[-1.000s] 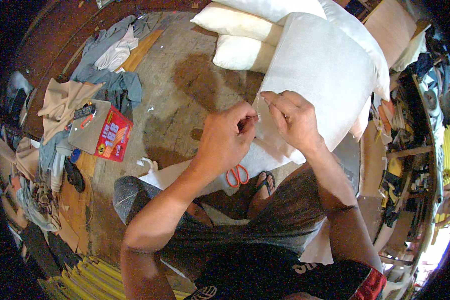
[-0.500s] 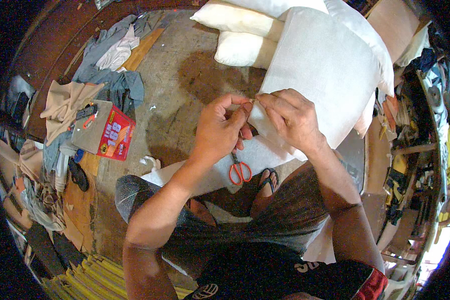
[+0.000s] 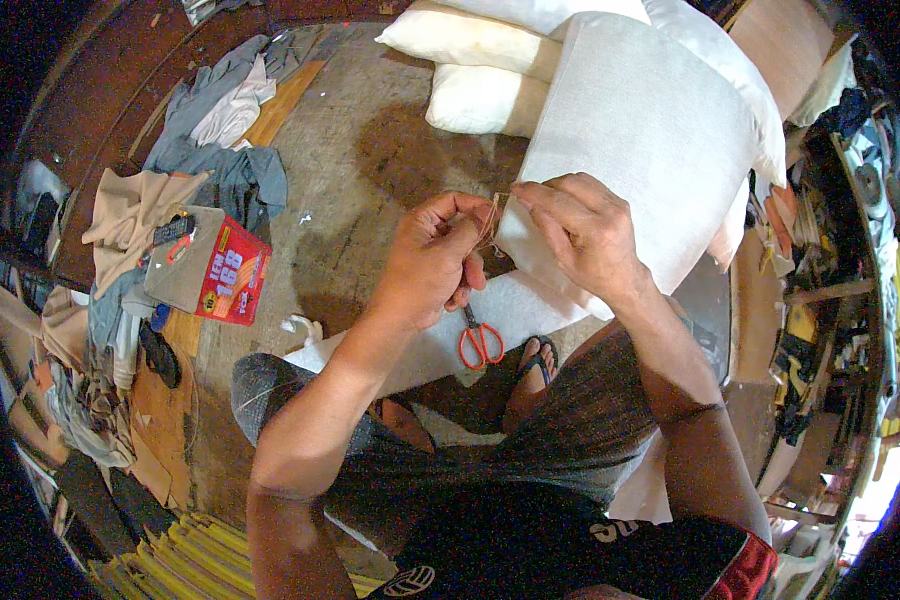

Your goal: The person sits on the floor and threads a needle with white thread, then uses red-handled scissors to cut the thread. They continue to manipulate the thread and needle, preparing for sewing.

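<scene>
My left hand (image 3: pixel 432 262) is closed in a pinch on a thin, light thread (image 3: pixel 495 216), which hangs in loose loops by the fingertips. Just to its right, my right hand (image 3: pixel 582 238) pinches the other part of the thread between thumb and finger; whether a needle is there too is too small to tell. Below the hands, scissors with orange-red handles (image 3: pixel 481 346) lie on a strip of white padded fabric (image 3: pixel 542 302). A large white padded piece (image 3: pixel 640 120) spreads out beyond my right hand.
Stuffed white pillows (image 3: pixel 482 98) lie at the far side. To the left are a red-sided box (image 3: pixel 232 272) with a black remote-like object on it, and heaped grey and beige cloth (image 3: pixel 135 215). Cluttered shelves (image 3: pixel 820 320) line the right. My sandalled foot (image 3: pixel 538 366) is near the scissors.
My hands have drawn slightly apart, the left one moving a little left and down. More of the thread now shows between the fingertips.
</scene>
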Tool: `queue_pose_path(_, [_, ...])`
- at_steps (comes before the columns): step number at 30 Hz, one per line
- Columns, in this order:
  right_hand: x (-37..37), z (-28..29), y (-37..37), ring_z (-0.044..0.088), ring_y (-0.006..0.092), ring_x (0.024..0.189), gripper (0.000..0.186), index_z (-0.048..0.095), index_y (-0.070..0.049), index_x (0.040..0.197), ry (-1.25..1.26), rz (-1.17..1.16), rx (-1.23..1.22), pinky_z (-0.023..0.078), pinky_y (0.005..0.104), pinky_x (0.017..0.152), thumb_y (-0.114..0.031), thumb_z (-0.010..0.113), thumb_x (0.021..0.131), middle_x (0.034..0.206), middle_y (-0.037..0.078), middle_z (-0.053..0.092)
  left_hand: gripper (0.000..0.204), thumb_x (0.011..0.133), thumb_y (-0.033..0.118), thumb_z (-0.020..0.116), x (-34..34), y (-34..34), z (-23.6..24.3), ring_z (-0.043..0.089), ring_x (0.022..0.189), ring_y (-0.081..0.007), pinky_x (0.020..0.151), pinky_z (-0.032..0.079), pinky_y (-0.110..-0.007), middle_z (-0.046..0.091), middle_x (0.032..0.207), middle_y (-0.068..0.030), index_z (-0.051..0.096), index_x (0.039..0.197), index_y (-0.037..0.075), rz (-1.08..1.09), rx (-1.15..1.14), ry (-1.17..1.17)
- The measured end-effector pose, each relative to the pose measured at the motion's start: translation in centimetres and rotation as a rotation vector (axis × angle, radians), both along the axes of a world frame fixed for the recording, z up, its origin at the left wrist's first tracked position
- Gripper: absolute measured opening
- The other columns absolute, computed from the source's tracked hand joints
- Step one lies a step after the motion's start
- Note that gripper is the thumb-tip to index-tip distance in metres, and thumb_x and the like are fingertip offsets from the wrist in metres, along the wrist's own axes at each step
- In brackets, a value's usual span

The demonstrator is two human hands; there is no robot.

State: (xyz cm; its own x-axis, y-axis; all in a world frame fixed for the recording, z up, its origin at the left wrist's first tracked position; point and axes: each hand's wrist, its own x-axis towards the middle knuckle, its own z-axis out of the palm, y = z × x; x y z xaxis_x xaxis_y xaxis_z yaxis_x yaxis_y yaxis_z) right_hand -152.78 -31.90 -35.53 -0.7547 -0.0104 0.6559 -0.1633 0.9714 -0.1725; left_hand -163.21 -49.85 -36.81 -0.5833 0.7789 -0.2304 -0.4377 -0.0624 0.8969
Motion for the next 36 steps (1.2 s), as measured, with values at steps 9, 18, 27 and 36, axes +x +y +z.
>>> queue_pose_path(9, [0.0, 0.1, -0.6, 0.065, 0.0250, 0.072, 0.024, 0.072, -0.004, 0.098, -0.044, 0.113, 0.019, 0.054, 0.0356, 0.062, 0.001, 0.069, 0.075, 0.080, 0.009, 0.066, 0.017, 0.099, 0.026, 0.059, 0.3, 0.5, -0.4, 0.043, 0.035, -0.0073, 0.029, 0.027, -0.024, 0.054, 0.055, -0.0008, 0.065, 0.100, 0.011, -0.043, -0.155, 0.002])
queue_pose_path(18, [0.3, 1.1, -0.5, 0.058, 0.0236, 0.058, 0.019, 0.072, -0.005, 0.100, 0.023, -0.102, -0.045, 0.048, 0.0358, 0.054, -0.001, 0.065, 0.082, 0.071, 0.010, 0.060, 0.015, 0.098, 0.018, 0.060, 2.0, 1.0, -0.9, 0.049, 0.040, -0.0085, 0.033, 0.034, -0.025, 0.056, 0.061, -0.0014, 0.061, 0.105, 0.005, 0.081, -0.226, 0.224])
queue_pose_path(27, [0.2, 0.4, 3.0, 0.064, 0.0297, 0.078, 0.022, 0.070, -0.011, 0.102, -0.027, -0.144, 0.030, 0.054, 0.0413, 0.067, -0.006, 0.064, 0.082, 0.082, 0.009, 0.064, 0.021, 0.098, 0.028, 0.061, 0.9, 0.2, 0.9, 0.043, 0.038, -0.0050, 0.033, 0.031, -0.024, 0.050, 0.052, 0.0036, 0.064, 0.111, 0.012, -0.010, -0.172, 0.329])
queue_pose_path(36, [0.4, 0.5, 2.4, 0.064, 0.0289, 0.075, 0.025, 0.069, -0.013, 0.107, -0.102, -0.161, 0.074, 0.055, 0.0411, 0.066, -0.009, 0.063, 0.083, 0.079, 0.007, 0.062, 0.019, 0.097, 0.022, 0.060, 1.7, 0.2, -0.9, 0.049, 0.046, -0.0060, 0.042, 0.041, -0.024, 0.063, 0.072, -0.0002, 0.068, 0.112, 0.012, -0.165, -0.155, 0.727])
